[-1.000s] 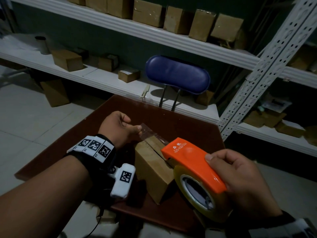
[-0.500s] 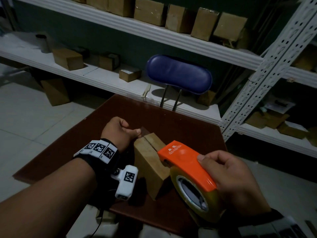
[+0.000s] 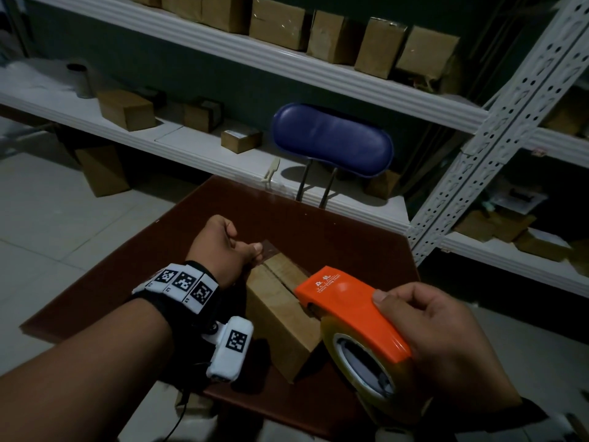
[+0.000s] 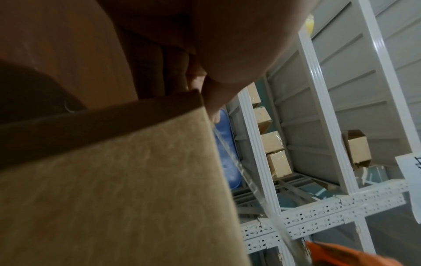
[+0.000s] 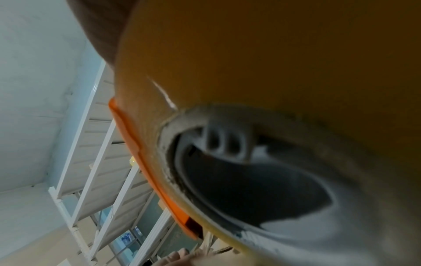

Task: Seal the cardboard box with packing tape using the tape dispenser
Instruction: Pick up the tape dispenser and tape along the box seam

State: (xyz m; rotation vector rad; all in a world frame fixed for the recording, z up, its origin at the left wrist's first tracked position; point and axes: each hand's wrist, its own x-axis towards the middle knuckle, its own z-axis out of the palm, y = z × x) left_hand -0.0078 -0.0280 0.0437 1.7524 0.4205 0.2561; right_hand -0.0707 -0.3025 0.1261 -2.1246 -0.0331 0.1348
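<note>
Shelving backs a brown worktop [image 3: 153, 266]; near its front edge stands the box [image 3: 280, 317]. Left grip [image 3: 223, 250] pinches the tape [image 4: 248, 178] end at its far edge as anchor; right grip [image 3: 446, 342] clasps the dispenser [image 3: 350, 311] to draw tape along the seam.

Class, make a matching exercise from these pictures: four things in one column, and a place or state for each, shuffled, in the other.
1. brown cardboard box
2. orange plastic tape dispenser
3. blue padded chair back
4. left hand

a. behind the table
b. gripped by the right hand
c. on the dark red table
d. pinching the clear tape end

Pairs: 1-c, 2-b, 3-a, 4-d.
</note>
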